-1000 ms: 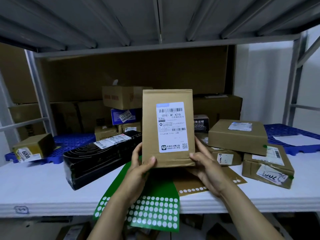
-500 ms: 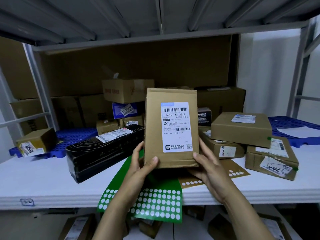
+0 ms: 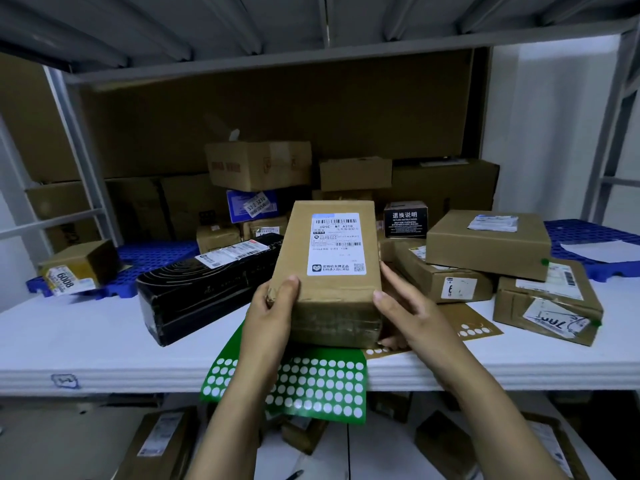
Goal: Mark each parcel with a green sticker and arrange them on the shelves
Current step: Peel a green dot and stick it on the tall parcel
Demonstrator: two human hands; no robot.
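I hold the parcel [image 3: 332,251] label-up, tilted toward me above the front of the shelf [image 3: 86,344], so I can read the address slip and judge where a sticker could go. I see no green dot on the faces turned to me. It hangs right over the green sticker sheet [image 3: 311,389], which droops over the shelf edge within easy reach. My left hand [image 3: 273,317] grips the near left corner, thumb on top and fingers curled beneath. My right hand [image 3: 412,317] clasps the near right edge, thumb at the corner and fingers running along the side and under. Two boxes at my right [image 3: 485,244] already carry green dots, so this parcel looks next in line.
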